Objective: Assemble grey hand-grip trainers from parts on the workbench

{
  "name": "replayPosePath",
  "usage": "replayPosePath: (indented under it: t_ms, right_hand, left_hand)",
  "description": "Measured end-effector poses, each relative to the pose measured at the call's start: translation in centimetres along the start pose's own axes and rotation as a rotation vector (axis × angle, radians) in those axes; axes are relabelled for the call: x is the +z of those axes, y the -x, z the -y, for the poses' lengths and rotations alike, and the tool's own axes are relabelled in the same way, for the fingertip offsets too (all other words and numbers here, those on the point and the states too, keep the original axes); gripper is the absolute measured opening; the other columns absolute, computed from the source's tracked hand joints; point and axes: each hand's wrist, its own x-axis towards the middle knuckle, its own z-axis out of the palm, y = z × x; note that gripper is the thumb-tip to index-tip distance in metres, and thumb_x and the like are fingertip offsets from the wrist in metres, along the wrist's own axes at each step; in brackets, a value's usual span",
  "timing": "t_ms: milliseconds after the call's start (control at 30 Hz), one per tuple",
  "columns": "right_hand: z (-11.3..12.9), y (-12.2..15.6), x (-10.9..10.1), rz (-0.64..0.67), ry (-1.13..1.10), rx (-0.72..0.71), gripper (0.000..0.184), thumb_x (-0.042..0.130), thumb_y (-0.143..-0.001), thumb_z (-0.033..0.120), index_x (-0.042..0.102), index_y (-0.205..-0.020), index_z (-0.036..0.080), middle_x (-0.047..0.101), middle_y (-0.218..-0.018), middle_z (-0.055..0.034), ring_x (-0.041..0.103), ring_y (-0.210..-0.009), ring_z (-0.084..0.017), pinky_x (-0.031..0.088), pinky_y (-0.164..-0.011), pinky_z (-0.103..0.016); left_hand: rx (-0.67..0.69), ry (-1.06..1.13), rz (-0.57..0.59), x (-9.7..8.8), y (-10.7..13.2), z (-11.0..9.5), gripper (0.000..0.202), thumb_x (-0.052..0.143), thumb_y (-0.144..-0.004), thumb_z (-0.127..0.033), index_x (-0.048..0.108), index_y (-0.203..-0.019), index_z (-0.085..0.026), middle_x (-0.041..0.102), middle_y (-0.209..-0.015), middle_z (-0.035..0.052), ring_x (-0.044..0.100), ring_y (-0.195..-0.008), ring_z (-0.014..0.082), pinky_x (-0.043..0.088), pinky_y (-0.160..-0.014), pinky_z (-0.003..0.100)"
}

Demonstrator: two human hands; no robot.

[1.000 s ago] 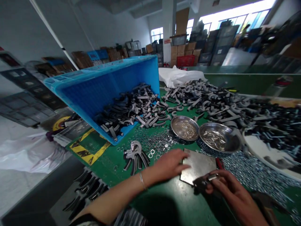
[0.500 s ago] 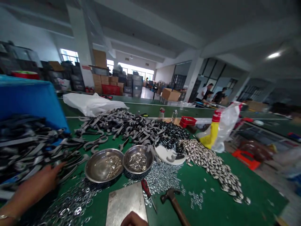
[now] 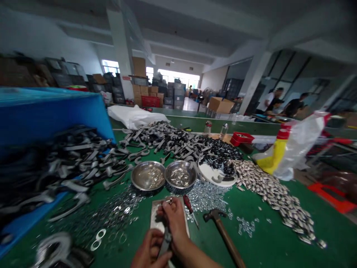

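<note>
My left hand (image 3: 152, 250) is closed around a grey metal tool part (image 3: 166, 238), a long piece whose lower end passes between the fingers. Beside it, my right hand (image 3: 176, 219) is closed, its fingertips pinching a small shiny metal piece (image 3: 169, 201); the grey part's upper end lies against this hand, partly hidden. Both hands are over a flat metal plate (image 3: 155, 208) on the green table. A red-handled screwdriver (image 3: 187, 203) and a claw hammer (image 3: 225, 234) lie to the right of the plate.
Two steel bowls (image 3: 134, 184) of small metal parts stand behind the plate. Grey hook-shaped parts (image 3: 178, 139) are heaped behind them and by a blue bin (image 3: 103, 111). Loose washers (image 3: 117, 210), a white dish (image 3: 208, 175) and silver cylinders (image 3: 267, 190) cover more table. People (image 3: 292, 106) work far right.
My left hand has come from the heap at the left to the plate and now grips a grey part. My right hand has moved up over the plate. The view has turned left.
</note>
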Motion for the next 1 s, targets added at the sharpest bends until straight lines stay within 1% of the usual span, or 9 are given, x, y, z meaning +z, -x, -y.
replayPosePath:
  t_ms: [67, 133, 233, 333, 633, 800, 867, 933, 1000]
  right_hand:
    - [0.9, 1.8, -1.0, 0.033, 0.032, 0.047, 0.04, 0.081, -0.073, 0.046, 0.058, -0.097, 0.024, 0.069, -0.08, 0.0011, 0.069, -0.073, -0.019, 0.054, -0.07, -0.032]
    - [1.9, 2.9, -2.8, 0.048, 0.046, 0.089, 0.037, 0.078, -0.078, 0.044, 0.058, -0.102, 0.025, 0.07, -0.086, 0.0016, 0.069, -0.079, -0.017, 0.053, -0.075, -0.03]
    - [3.0, 3.8, -5.8, 0.086, 0.165, 0.111, 0.037, 0.078, -0.08, 0.042, 0.056, -0.105, 0.025, 0.072, -0.095, -0.0012, 0.07, -0.081, -0.018, 0.054, -0.078, -0.033]
    - [3.6, 5.0, -6.9, 0.124, 0.265, 0.135, 0.036, 0.077, -0.08, 0.044, 0.057, -0.103, 0.024, 0.073, -0.094, -0.0033, 0.071, -0.083, -0.021, 0.055, -0.081, -0.038]
    - [2.8, 6.6, -5.2, 0.149, 0.417, 0.009, 0.031, 0.073, -0.082, 0.048, 0.064, -0.101, 0.025, 0.071, -0.098, -0.0039, 0.066, -0.093, -0.023, 0.052, -0.085, -0.034]
    - [3.7, 5.2, -6.9, 0.43, 0.522, 0.025, 0.024, 0.069, -0.086, 0.046, 0.069, -0.093, 0.023, 0.065, -0.115, -0.0064, 0.06, -0.11, -0.025, 0.048, -0.094, -0.034]
    - [4.2, 4.6, -6.5, 0.577, 0.531, 0.06, 0.021, 0.065, -0.09, 0.044, 0.068, -0.093, 0.023, 0.065, -0.113, -0.0054, 0.062, -0.107, -0.024, 0.049, -0.093, -0.033]
    - [4.1, 3.5, -5.0, 0.754, 0.622, 0.056, 0.023, 0.056, -0.096, 0.043, 0.067, -0.096, 0.022, 0.067, -0.105, -0.0049, 0.064, -0.1, -0.022, 0.051, -0.088, -0.033]
    - [3.2, 1.8, -2.4, 0.874, 0.809, -0.057, 0.026, 0.048, -0.1, 0.04, 0.066, -0.098, 0.021, 0.069, -0.096, -0.0045, 0.065, -0.092, -0.021, 0.052, -0.084, -0.033]
  left_hand:
    - [0.159, -0.135, 0.101, 1.2, 0.9, -0.4, 0.056, 0.069, -0.081, -0.041, 0.047, -0.129, -0.025, 0.069, -0.111, 0.0119, 0.069, -0.098, 0.0268, 0.056, -0.086, 0.042]
    - [0.273, -0.255, 0.09, 0.5, 1.2, -1.6, 0.046, 0.058, -0.09, -0.036, 0.048, -0.133, -0.025, 0.063, -0.127, 0.0132, 0.058, -0.122, 0.0262, 0.045, -0.105, 0.044]
    - [0.183, -0.109, 0.042, -1.5, 1.0, -2.5, 0.038, 0.048, -0.092, -0.026, 0.044, -0.129, -0.022, 0.067, -0.105, 0.0082, 0.065, -0.093, 0.0186, 0.052, -0.085, 0.035]
    - [0.093, 0.122, 0.023, -1.9, 0.3, -1.5, 0.037, 0.048, -0.083, -0.019, 0.041, -0.12, -0.02, 0.06, -0.076, -0.0028, 0.056, -0.06, 0.011, 0.046, -0.059, 0.023]
    - [0.1, 0.417, 0.052, 0.9, -0.8, -0.2, 0.038, 0.053, -0.072, -0.021, 0.04, -0.107, -0.02, 0.059, -0.068, -0.0063, 0.053, -0.05, 0.0087, 0.043, -0.049, 0.02]
    - [-0.106, 0.429, 0.471, 0.9, 1.1, -0.8, 0.069, 0.071, -0.07, -0.02, 0.039, -0.13, -0.019, 0.064, -0.068, -0.0036, 0.053, -0.044, 0.0087, 0.041, -0.045, 0.018]
    - [-0.091, 0.521, 0.537, 0.4, 2.2, -1.0, 0.068, 0.076, -0.074, -0.032, 0.041, -0.131, -0.018, 0.069, -0.078, 0.0027, 0.056, -0.048, 0.0093, 0.043, -0.047, 0.02]
    - [-0.065, 0.599, 0.451, -0.3, 3.1, -0.9, 0.053, 0.07, -0.082, -0.044, 0.047, -0.12, -0.016, 0.07, -0.079, 0.0063, 0.05, -0.042, 0.007, 0.038, -0.042, 0.019]
    - [-0.026, 0.616, 0.209, -1.3, 3.6, -0.6, 0.038, 0.063, -0.087, -0.046, 0.049, -0.107, -0.016, 0.069, -0.07, 0.0042, 0.036, -0.035, 0.0038, 0.027, -0.036, 0.017]
